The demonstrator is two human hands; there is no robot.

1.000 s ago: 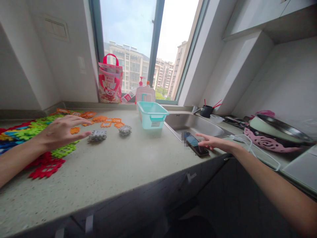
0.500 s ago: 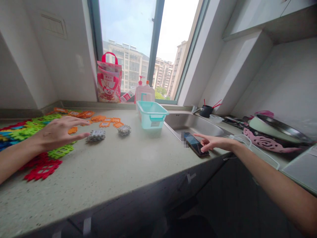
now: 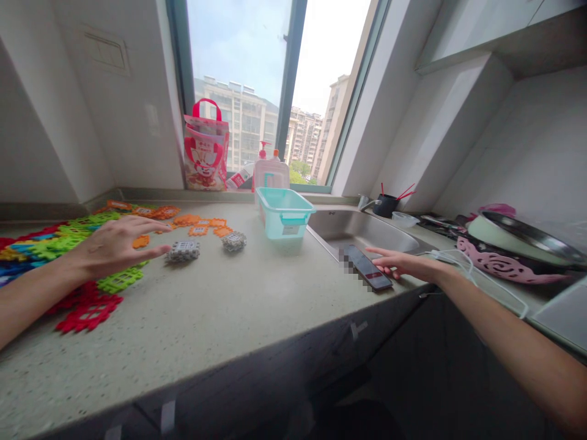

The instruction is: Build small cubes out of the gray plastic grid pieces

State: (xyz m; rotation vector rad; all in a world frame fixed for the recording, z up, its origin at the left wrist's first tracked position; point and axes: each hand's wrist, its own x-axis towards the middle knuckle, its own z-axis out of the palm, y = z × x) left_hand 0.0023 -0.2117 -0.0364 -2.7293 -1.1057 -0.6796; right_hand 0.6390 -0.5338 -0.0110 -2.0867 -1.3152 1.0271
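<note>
One phone (image 3: pixel 368 274) on the counter, touching right hand (image 3: pixel 403 264) fingertips.

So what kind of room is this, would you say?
Most likely a home kitchen: a steel sink set into the stone countertop, a lidded pan to the right, and a soap dispenser by the window.

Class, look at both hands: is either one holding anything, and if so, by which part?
Nothing is held. The left hand hovers open over the coloured pieces; the right hand lies flat beside the phone, fingertips at its edge.
</note>
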